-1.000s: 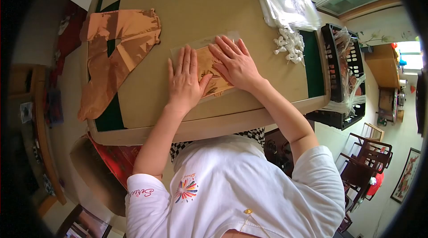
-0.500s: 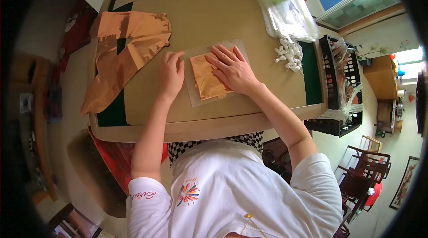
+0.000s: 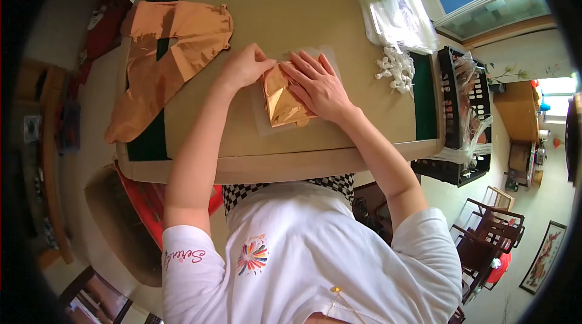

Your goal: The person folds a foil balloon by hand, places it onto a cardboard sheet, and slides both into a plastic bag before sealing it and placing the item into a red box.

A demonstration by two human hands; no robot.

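1. Head view: the folded copper foil point(image 3: 282, 105) lies on a clear sheet point(image 3: 264, 124), midway along the bench's point(image 3: 285, 166) near edge and set in from it.
2. The left hand's point(image 3: 244, 69) grip is narrow, at the foil's far-left corner; I cannot tell whether it pinches a layer. The right hand point(image 3: 321, 88) lies flat across the foil.
3. Lifting that corner against the right palm's pressure could crease or tear it; uneven pressure could skid the sheet.
4. A stray left forearm could drag the larger foil piece point(image 3: 173, 63), which overhangs the left edge.
5. Brown surface leaves leftward room; white ties point(image 3: 395, 70) narrow it toward the right edge.
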